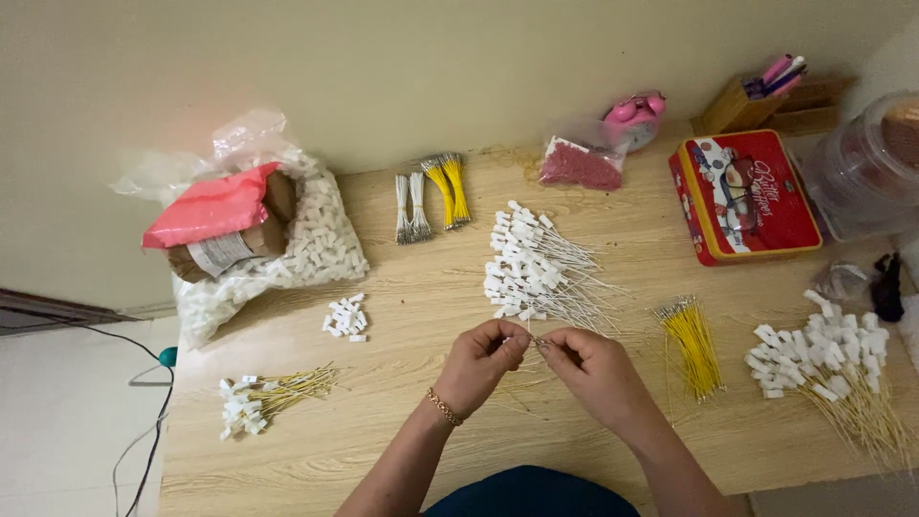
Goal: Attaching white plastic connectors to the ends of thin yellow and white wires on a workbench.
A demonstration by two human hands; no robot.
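I see my left hand [483, 359] and right hand [592, 366] pinching together one thin wire [536, 342], near the heap of white-tagged wires [531, 263] on the surface [383, 450].

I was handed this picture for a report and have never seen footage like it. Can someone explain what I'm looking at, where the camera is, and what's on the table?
There is no machine here: a person works with two bare hands, and the one camera sits on their head, looking down. The left hand, which wears a bracelet, and the right hand meet in the middle and pinch something thin between the fingertips; it is too small to tell exactly what.

On the wooden table lie a pile of white wires with white tags, a bundle of yellow wires, more tagged yellow wires on the right and on the left, and a few loose white tags. At the back stand a plastic bag of white pieces, a red tin and a pink clock.
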